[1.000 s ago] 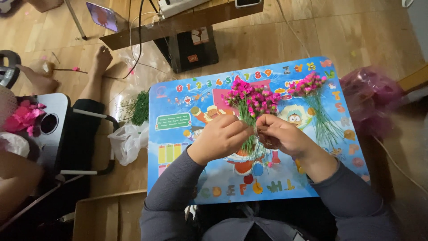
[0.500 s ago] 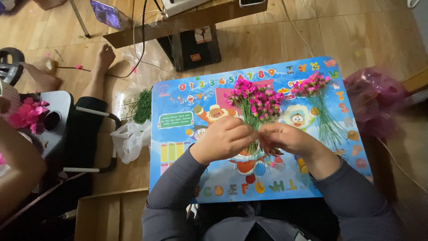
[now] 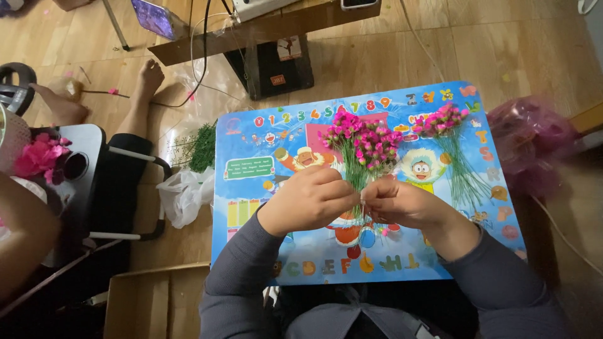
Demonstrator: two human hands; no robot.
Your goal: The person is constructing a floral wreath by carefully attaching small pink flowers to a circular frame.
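Both hands grip one bunch of pink artificial flowers on thin green wire stems at frame centre.
Left hand and right hand are closed around the stems, fingertips meeting, above the blue cartoon-printed table; a second pink bunch lies upper right.

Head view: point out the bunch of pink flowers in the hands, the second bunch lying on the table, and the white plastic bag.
held flower bunch point(image 3: 363, 141), head view, pink blooms
lying flower bunch point(image 3: 441, 120), head view, pink blooms
white plastic bag point(image 3: 183, 198), head view, crumpled middle

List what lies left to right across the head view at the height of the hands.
Grey chair → white plastic bag → left hand → bunch of pink flowers → right hand → second pink bunch → pink bag.
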